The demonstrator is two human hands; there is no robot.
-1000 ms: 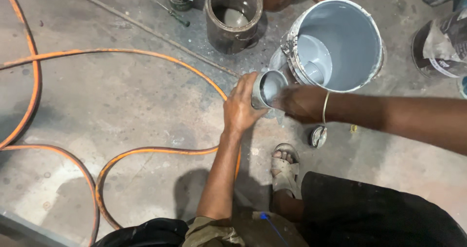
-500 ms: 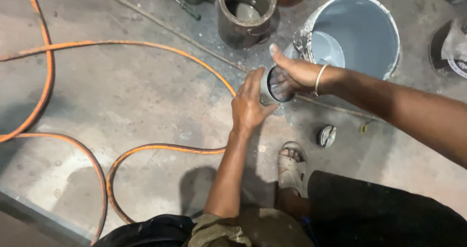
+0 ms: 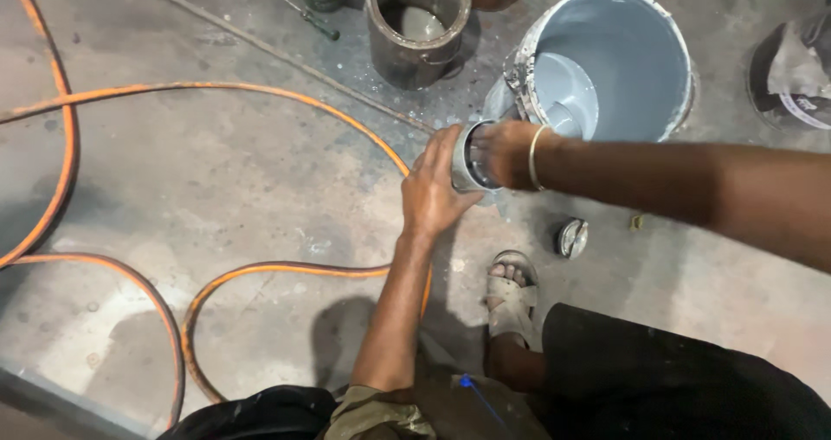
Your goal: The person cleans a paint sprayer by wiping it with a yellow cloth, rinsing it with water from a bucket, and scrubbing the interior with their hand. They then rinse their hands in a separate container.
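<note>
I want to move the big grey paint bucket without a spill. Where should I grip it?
Take the grey paint bucket by its top rim, two hands on opposite sides, coming from above. It stands upright and open with paint low inside, and the wall looks smeared, likely slippery. I cannot see a handle. The near-left side is crowded by the right hand and small can.

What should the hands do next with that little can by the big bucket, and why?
Probably tip the small can a little further toward the big grey bucket. The left hand steadies the can's side, the right hand covers its open mouth, and the can lies tilted right beside the bucket's rim, where grey paint already sits inside.
</note>
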